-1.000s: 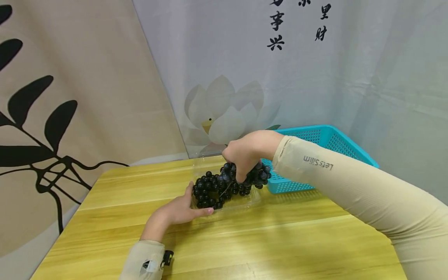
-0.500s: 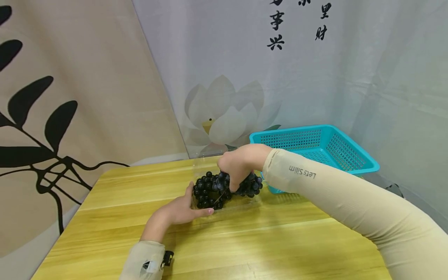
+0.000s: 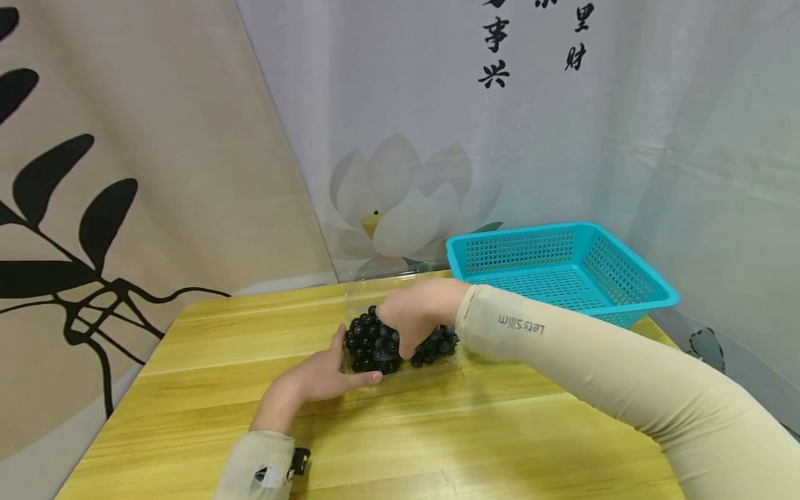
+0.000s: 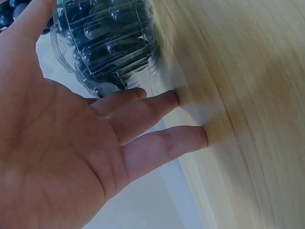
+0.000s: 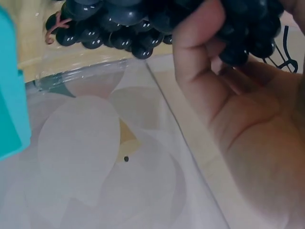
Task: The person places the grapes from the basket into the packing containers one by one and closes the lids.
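Observation:
My right hand (image 3: 415, 309) grips a bunch of dark grapes (image 5: 128, 19), low over a clear plastic box (image 3: 369, 286) on the table. In the right wrist view its fingers curl round the grapes, and a short reddish stem shows at the bunch's far end. More dark grapes (image 3: 362, 340) fill the left side of the box. My left hand (image 3: 319, 375) rests against the left end of the box, thumb along the near side. In the left wrist view its fingers (image 4: 162, 143) reach out fairly straight beside the ribbed box wall, two fingertips at the wooden tabletop.
A turquoise perforated basket (image 3: 575, 278) stands at the back right, just behind the right forearm. The yellow wooden table (image 3: 250, 333) ends at a printed curtain (image 3: 250, 139) at the back. A small black clip (image 3: 300, 461) sits at the left sleeve.
My right hand has moved down and left with the grape bunch, lower into the box. More of the basket shows behind the arm. The left hand has stayed in place.

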A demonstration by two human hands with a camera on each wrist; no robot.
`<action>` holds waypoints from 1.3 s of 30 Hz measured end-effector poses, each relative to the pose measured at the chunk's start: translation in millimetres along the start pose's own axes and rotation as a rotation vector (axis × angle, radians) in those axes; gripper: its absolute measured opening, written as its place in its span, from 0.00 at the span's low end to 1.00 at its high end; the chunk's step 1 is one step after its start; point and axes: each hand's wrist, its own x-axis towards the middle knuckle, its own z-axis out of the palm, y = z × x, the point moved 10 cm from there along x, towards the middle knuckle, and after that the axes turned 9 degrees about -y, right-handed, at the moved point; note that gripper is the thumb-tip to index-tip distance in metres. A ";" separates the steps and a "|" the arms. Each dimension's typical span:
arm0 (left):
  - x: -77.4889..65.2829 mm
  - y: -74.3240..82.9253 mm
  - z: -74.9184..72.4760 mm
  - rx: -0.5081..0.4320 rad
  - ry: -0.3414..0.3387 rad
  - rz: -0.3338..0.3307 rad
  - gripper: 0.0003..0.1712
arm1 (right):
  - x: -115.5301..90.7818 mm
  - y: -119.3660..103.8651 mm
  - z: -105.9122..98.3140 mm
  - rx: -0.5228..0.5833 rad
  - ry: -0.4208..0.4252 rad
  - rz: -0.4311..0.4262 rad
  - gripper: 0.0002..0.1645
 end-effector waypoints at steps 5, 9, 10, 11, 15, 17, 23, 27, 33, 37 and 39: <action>-0.7 0.6 -0.2 -0.007 0.000 0.008 0.81 | 3.2 -10.2 3.5 -0.057 0.003 -0.025 0.34; -1.6 0.7 0.1 -0.017 -0.002 0.010 0.82 | 5.4 -7.2 8.0 -0.023 -0.013 -0.019 0.22; -1.5 1.4 0.2 -0.016 -0.002 0.012 0.82 | 5.9 -5.4 8.3 -0.012 -0.010 -0.015 0.21; -1.6 1.6 0.3 -0.018 -0.002 0.011 0.82 | 6.5 -3.7 8.6 0.000 -0.007 -0.014 0.19; -1.5 1.9 1.3 -0.026 -0.010 0.006 0.82 | 9.0 -3.8 10.2 -0.012 0.019 -0.025 0.22; -1.5 2.1 1.6 -0.028 -0.013 0.005 0.82 | 11.5 -7.3 12.7 -0.055 0.036 -0.032 0.23; -1.8 2.4 1.1 -0.025 -0.005 0.009 0.82 | 15.6 -18.7 19.4 -0.234 0.135 -0.012 0.33; -1.2 1.6 0.5 -0.021 0.002 0.011 0.81 | 10.6 -18.4 18.6 -0.262 0.194 -0.003 0.37; -1.8 2.1 -0.2 -0.012 0.006 0.009 0.82 | -5.8 -3.3 13.8 -0.135 0.212 0.031 0.43; -2.2 2.6 -0.3 -0.009 0.014 0.014 0.82 | -12.4 6.2 19.1 -0.109 0.185 0.082 0.50; -2.3 2.8 -0.4 -0.008 0.016 0.016 0.82 | -12.5 8.9 23.9 -0.081 0.169 0.086 0.50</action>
